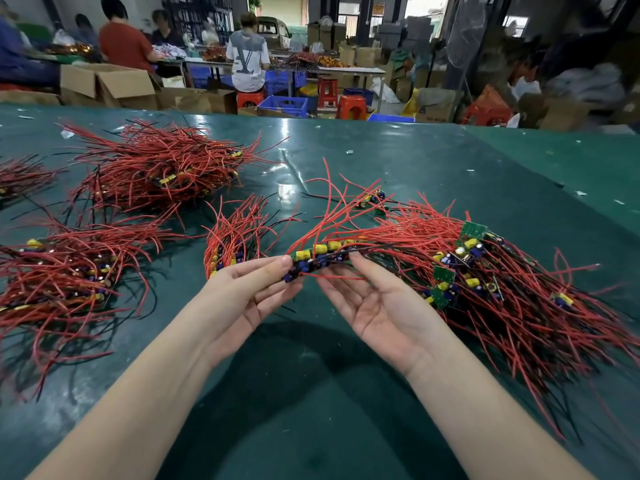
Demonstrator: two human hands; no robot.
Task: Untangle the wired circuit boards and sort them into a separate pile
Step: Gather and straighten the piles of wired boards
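Head view: both hands are raised palm-up over the green table point(398, 161), holding a short row of circuit boards point(320, 259) between them, just above the surface. The left hand point(249, 299) pinches the row's left end with thumb and fingertips; the right hand point(377, 306) supports the right end on mostly straight fingers, thumb tip against the boards, so it cradles more than clamps. Red wires point(332, 216) fan up and away from the row, and a few seem to run back into the big tangled pile point(502, 282) at right, which touches the right wrist. To do this step well, I judge: keep the boards lined up edge to edge, lift slowly leftward, and let snagged wires slide free (tugging could strain the solder joints). A small bunch point(235, 233) stands just beyond the left fingers; that is probably the sorted heap, though the larger heaps at left point(69, 271) and far left point(156, 168) may serve too. Containers: none on the table. Behind it, an open cardboard box point(107, 83) and blue plastic crates point(284, 105) stand on the floor; contents cannot be made out. People work at the far benches.
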